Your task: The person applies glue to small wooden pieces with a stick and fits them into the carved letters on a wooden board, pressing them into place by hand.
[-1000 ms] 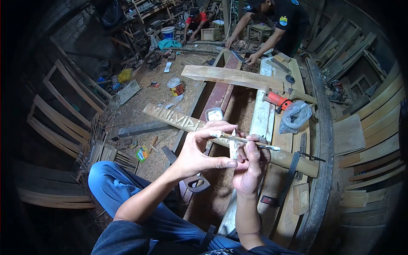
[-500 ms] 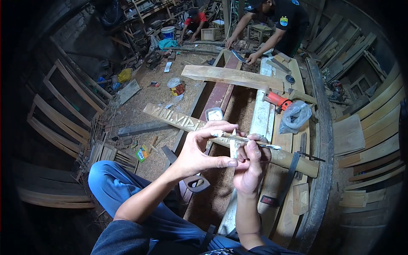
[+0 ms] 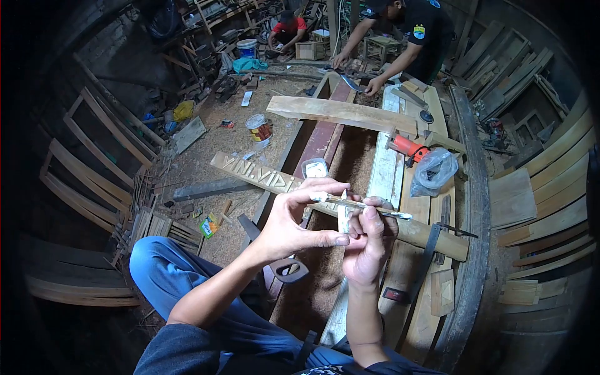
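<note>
The left hand (image 3: pixel 289 219) is reaching in from seven o'clock, wrist bent, its thumb and forefinger curving into a wide C. Those fingers are clasping a small wood piece (image 3: pixel 343 222) end to end, the thumb at its foot and the forefinger at its top. The right hand (image 3: pixel 367 247) is rising from nearly six o'clock, forearm almost upright, fingers curled, and is pinching a thin stick (image 3: pixel 355 204) under its thumb. The stick is crossing the piece, its far tip pointing toward three o'clock and carrying white paste; more white is showing on the piece. Whether the right fingers are also touching the piece, I cannot tell.

Both hands are hovering over a long board (image 3: pixel 219 160), which is stretching from ten to four o'clock and bearing raised letters. From the hands, a tub (image 3: pixel 304 169) of white paste is sitting at eleven o'clock, a can (image 3: pixel 259 130) is standing between ten and eleven, and a red tool (image 3: pixel 409 147) is lying between one and two, beside a plastic bag (image 3: pixel 434 170). Farther off at one o'clock, a co-worker (image 3: pixel 431 37) is leaning forward.
</note>
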Tool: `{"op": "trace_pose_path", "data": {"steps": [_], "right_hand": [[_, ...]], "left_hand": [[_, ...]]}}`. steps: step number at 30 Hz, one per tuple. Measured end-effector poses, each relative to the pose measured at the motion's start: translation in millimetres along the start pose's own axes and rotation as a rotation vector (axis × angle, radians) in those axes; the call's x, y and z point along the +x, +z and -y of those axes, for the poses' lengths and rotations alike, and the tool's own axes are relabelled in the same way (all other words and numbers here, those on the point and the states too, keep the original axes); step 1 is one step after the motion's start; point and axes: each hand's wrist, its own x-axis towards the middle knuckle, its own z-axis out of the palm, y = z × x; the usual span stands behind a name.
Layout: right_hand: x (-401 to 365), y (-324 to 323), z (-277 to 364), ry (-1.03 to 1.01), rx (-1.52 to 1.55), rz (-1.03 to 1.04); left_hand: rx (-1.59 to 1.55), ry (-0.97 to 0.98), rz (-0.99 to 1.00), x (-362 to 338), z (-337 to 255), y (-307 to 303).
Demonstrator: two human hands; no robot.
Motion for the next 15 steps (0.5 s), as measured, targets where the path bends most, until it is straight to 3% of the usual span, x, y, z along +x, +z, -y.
{"op": "trace_pose_path", "data": {"steps": [15], "right_hand": [[-0.3, 1.5, 1.2, 0.033, -0.098, -0.026]], "left_hand": [[0.003, -0.014, -0.007, -0.7, 1.8, -0.4]]}}
